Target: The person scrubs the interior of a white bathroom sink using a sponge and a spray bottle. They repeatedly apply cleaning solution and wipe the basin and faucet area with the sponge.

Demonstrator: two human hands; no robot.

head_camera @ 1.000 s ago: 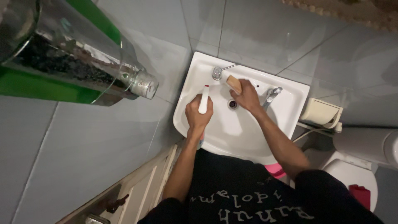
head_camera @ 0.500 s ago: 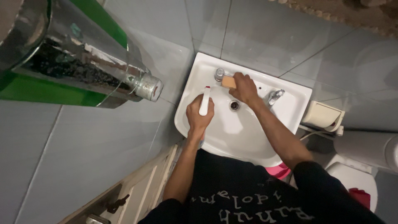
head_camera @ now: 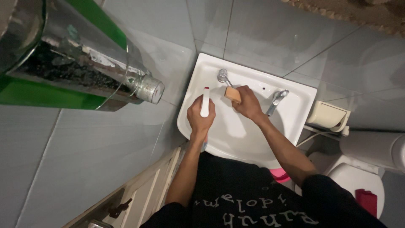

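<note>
Sinks: one, white sink (head_camera: 291,122)
Taps: two, a left tap (head_camera: 222,76) and a right tap (head_camera: 276,101)
Spray bottles: one white spray bottle (head_camera: 205,103)
Sponges: one tan sponge (head_camera: 232,93)
Toilets: one toilet (head_camera: 358,185)
Paper holders: one paper holder (head_camera: 327,116)

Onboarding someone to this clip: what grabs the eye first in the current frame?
The white sink at centre, with both hands over it: the left hand grips a white spray bottle with a red tip, the right hand presses a tan sponge against the basin beside the left tap. Next, the big shiny metal cylinder on a green mount fills the upper left, against grey wall tiles.
</note>
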